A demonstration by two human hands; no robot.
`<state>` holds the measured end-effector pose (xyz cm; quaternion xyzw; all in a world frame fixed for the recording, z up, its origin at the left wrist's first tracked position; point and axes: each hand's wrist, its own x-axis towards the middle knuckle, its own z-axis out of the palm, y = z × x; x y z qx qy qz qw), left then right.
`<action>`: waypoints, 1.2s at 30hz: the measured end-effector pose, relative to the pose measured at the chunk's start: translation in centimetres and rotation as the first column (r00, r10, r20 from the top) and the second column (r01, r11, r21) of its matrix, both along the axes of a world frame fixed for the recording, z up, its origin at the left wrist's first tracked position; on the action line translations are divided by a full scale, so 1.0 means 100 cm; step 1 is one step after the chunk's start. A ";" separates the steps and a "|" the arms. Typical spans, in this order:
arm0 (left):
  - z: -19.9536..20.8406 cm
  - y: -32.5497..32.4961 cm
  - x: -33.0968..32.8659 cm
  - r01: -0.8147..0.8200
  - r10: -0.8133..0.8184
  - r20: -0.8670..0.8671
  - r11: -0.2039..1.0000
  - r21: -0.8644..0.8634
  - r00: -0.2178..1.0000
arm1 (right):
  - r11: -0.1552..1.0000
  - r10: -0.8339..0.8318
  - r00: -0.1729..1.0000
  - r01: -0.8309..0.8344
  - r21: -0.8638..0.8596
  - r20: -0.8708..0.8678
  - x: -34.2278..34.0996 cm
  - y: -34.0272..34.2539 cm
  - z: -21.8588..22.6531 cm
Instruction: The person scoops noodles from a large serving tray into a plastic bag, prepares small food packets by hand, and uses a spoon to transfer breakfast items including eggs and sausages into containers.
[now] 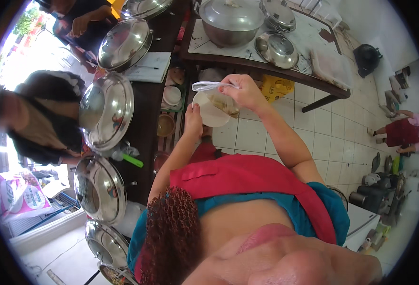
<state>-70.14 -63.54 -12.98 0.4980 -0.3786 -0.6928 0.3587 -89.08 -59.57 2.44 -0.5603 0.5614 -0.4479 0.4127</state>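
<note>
The person's left hand [194, 121] is closed around the near left edge of a round white plate [211, 118], with the thumb up along the rim and most of the fingers hidden. The right hand [242, 92] is closed in a pinch on the gathered upper part of a clear plastic bag [223, 104], a whitish strip of it reaching leftward past the fingertips. The bag hangs in front of the plate's right part, with something brownish-yellow inside; whether it touches the plate cannot be told. Plate and bag are held up in front of the red apron [233, 173], above the pale tiled floor [250, 135]. To the left runs a dark counter [147, 104] with a row of shiny lidded pans [107, 111], a notebook [148, 66] with a pen on it, and a utensil with a green handle [133, 159]. Beyond the hands stands a table [201, 42] bearing a large lidded pot [231, 26], a round metal lid [277, 51] and a clear plastic container [330, 69]. A yellow bag [278, 89] shows below the table's edge. Other people are at the far side of the counter and at the far right.
</note>
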 end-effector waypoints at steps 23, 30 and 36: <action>-0.093 -0.158 -0.300 0.349 -0.362 0.166 0.931 0.104 0.917 | 0.797 -0.592 0.800 0.562 0.221 0.099 -0.292 -0.066 -0.047; -0.146 -0.193 -0.388 0.403 -0.217 0.478 0.853 -0.330 0.851 | 0.857 -0.481 0.874 0.485 0.177 -0.067 -0.389 -0.070 -0.065; -0.165 -0.200 -0.459 0.454 -0.446 0.087 0.883 -0.119 0.891 | 0.851 -0.450 0.849 0.502 0.155 -0.279 -0.437 -0.058 -0.076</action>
